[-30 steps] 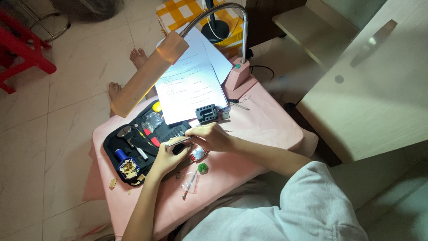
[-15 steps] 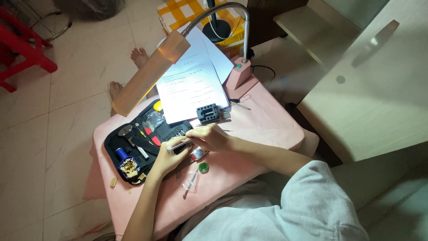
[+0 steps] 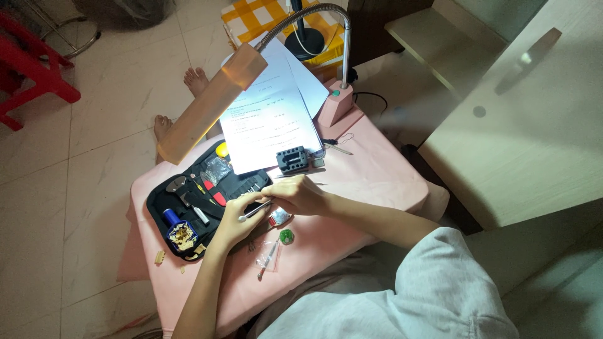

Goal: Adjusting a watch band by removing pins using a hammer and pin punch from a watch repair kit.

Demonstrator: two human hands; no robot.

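- The slim metal tool [image 3: 256, 209] lies between the two hands, just above the tabletop [image 3: 370, 182]. Its long axis runs from lower left to upper right, rising slightly toward the right hand.
- The left hand [image 3: 235, 220] is at the tool's lower end. Its fingers are curled around the shaft and closed on it; the forearm enters from the bottom of the view and points up and to the right.
- The right hand [image 3: 300, 195] meets the tool's upper end. Its fingers are bent downward and gathered near the tip; whether they pinch the tool cannot be told.
- A small watch-like piece [image 3: 279, 218] lies just below the right hand, and a green round part [image 3: 286, 236] lies near it.
- The black tool case [image 3: 188, 207] lies open to the left, touching the left hand's edge.
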